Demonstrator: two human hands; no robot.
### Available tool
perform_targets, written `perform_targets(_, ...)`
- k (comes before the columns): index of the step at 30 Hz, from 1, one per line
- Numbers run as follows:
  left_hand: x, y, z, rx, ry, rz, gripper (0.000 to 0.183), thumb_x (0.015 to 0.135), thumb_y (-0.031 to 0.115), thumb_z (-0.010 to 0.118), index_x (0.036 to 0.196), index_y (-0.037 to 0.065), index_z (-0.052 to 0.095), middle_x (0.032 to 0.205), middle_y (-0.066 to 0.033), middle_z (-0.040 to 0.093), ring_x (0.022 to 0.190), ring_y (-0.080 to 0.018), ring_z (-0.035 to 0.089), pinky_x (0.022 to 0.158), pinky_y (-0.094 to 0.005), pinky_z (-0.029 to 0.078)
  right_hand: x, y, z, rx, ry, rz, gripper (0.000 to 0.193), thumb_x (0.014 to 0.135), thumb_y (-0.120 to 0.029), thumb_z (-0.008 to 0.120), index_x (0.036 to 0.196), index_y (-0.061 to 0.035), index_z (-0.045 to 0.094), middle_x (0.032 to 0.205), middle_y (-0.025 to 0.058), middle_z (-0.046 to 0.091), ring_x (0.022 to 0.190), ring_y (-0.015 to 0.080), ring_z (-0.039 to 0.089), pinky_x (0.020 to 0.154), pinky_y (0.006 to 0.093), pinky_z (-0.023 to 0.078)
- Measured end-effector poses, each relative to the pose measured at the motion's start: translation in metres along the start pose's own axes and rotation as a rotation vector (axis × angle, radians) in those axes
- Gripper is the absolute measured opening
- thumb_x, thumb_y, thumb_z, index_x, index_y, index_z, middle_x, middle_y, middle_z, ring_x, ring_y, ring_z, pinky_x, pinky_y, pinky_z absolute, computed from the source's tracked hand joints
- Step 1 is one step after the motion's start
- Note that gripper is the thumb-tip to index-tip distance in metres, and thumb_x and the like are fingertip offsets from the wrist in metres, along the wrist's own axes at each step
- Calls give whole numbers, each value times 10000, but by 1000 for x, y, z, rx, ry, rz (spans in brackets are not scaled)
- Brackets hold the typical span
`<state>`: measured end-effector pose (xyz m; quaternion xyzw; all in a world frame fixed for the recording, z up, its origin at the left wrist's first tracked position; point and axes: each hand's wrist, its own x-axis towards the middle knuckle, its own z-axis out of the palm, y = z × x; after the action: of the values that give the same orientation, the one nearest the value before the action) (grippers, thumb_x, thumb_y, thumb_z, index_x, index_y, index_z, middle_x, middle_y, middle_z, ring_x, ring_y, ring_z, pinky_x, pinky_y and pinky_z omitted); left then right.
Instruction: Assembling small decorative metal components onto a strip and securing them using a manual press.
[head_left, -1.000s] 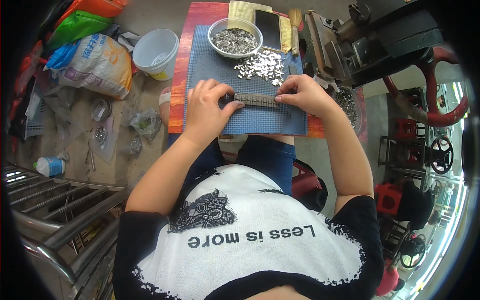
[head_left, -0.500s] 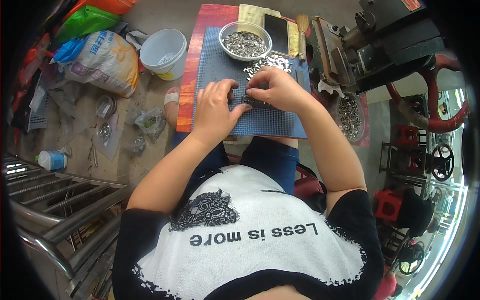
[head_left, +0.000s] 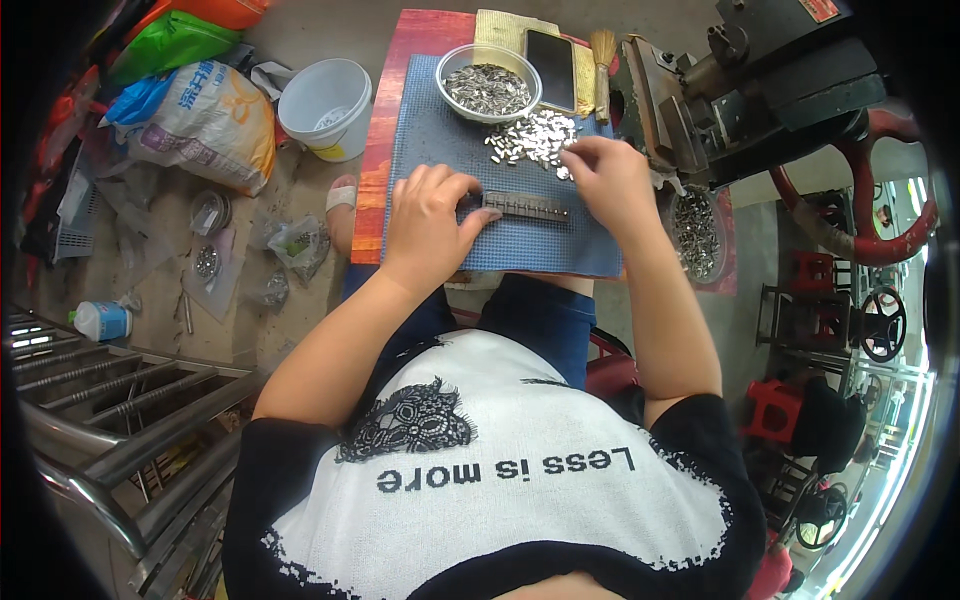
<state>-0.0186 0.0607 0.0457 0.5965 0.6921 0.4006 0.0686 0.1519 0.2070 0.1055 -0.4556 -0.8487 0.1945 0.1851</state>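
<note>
On the blue ribbed mat (head_left: 420, 130) lies a small metal bar (head_left: 528, 207) with a row of notches along it. My left hand (head_left: 428, 215) grips the bar's left end between thumb and curled fingers. To the right, my right hand (head_left: 612, 182) has its thumb and fingertips pinched together at the right edge of a heap of small shiny metal pieces (head_left: 528, 138). Whatever those fingertips hold is too small to make out. Behind the heap stands a clear round bowl (head_left: 441, 92) filled with similar metal pieces.
A phone (head_left: 551, 70) lies on yellow cloth beside a small straw brush (head_left: 603, 75). A dark machine (head_left: 790, 90) with a red handwheel stands at the right, above a tub of metal parts (head_left: 697, 235). Left on the floor are a white bucket (head_left: 350, 140) and a large sack (head_left: 215, 130).
My right hand has moved right, from the bar to the edge of the heap, uncovering the bar. My left hand stays at the bar's left end.
</note>
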Motion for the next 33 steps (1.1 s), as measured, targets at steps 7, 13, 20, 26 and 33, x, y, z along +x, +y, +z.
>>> perform_targets(7, 2, 3, 0, -6, -16, -25, 254, 797, 244, 779, 947, 56, 696, 946, -81, 652, 962, -286, 576, 849, -409, 399, -26, 49, 15, -295, 212, 73, 326, 841, -270, 739, 1002, 11, 703, 887, 167, 701, 840, 347, 678, 777, 423, 534)
perform_targets(13, 0, -4, 4, -35, 62, 7, 196, 879, 219, 695, 971, 47, 708, 934, -91, 657, 933, -284, 583, 837, -405, 406, -23, 47, -2, 32, 102, 182, 291, 823, -218, 717, 1018, -2, 709, 958, 166, 689, 855, 312, 683, 762, 375, 541)
perform_targets(20, 1, -2, 3, -16, 58, 20, 188, 930, 205, 635, 945, 53, 744, 875, -75, 650, 876, -272, 584, 803, -390, 420, -32, 6, -8, 234, -210, -353, 255, 781, -82, 746, 1018, 2, 704, 967, 124, 651, 819, 263, 663, 762, 346, 552)
perform_targets(26, 1, -1, 1, -22, 44, 14, 198, 937, 211, 629, 946, 55, 751, 871, -65, 648, 887, -259, 584, 810, -388, 418, -28, 4, -1, 177, -258, -405, 234, 777, -96, 742, 991, -7, 711, 946, 128, 645, 836, 292, 666, 766, 361, 553)
perform_targets(33, 3, 1, 2, -60, 40, 0, 202, 870, 268, 713, 925, 78, 755, 890, -71, 652, 918, -274, 585, 835, -399, 406, -26, 3, 4, 158, -282, -500, 245, 775, -48, 753, 1008, 3, 695, 947, 110, 633, 804, 244, 647, 736, 337, 543)
